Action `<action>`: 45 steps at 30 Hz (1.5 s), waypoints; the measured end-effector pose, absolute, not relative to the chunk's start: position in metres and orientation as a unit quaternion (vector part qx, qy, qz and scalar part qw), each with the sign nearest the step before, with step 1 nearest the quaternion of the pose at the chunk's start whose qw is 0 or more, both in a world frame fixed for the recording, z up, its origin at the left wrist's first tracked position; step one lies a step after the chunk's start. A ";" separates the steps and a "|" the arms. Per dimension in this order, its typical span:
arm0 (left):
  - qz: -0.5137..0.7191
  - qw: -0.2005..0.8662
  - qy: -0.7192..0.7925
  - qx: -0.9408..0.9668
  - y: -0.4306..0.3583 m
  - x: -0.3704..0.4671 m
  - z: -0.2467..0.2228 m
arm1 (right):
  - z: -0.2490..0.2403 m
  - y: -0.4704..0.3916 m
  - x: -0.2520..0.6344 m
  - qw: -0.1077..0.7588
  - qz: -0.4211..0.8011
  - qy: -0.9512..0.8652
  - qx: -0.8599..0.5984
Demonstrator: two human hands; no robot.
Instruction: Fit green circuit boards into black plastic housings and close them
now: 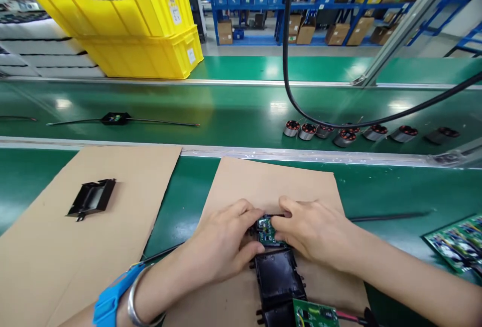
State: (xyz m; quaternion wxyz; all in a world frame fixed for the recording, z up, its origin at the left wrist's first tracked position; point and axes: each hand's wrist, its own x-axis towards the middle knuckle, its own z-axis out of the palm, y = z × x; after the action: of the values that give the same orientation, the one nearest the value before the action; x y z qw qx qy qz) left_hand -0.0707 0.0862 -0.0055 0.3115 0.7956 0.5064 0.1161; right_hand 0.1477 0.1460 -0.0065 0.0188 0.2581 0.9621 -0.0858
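My left hand (229, 239) grips the left side of a small green circuit board (266, 230), thumb and fingers at its edges. From the other side my right hand (312, 226) has its bent fingers pressed on the board's right part. The board appears to sit in a black plastic case, mostly hidden by my hands. Just below it lies a black plastic case half (277, 274), with another black case piece nearer me. A second green circuit board (315, 313) with red and black wires rests beside that at the bottom edge.
Cardboard sheets (241, 176) cover parts of the green bench. An empty black case (93, 197) lies on the left sheet. Several metal motor parts (344, 137) and a wired black case (115, 118) sit on the strip beyond. A black cable (288, 40) hangs overhead; circuit boards (459, 241) lie right.
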 end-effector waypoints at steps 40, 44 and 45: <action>0.025 0.055 0.532 0.844 0.076 -0.052 -0.008 | -0.015 0.146 0.146 -0.029 -0.158 0.948 0.273; -0.052 -0.021 0.500 0.864 0.074 -0.045 -0.011 | -0.012 0.147 0.145 -0.010 -0.175 0.946 0.272; -0.072 -0.042 0.490 0.868 0.074 -0.042 -0.012 | -0.011 0.147 0.145 -0.007 -0.177 0.946 0.272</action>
State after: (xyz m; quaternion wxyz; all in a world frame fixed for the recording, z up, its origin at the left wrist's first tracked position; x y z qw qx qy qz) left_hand -0.0421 0.0737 -0.0120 -0.0424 0.8677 0.4900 -0.0725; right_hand 0.1451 0.1466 -0.0113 -0.0067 0.2716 0.9461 -0.1765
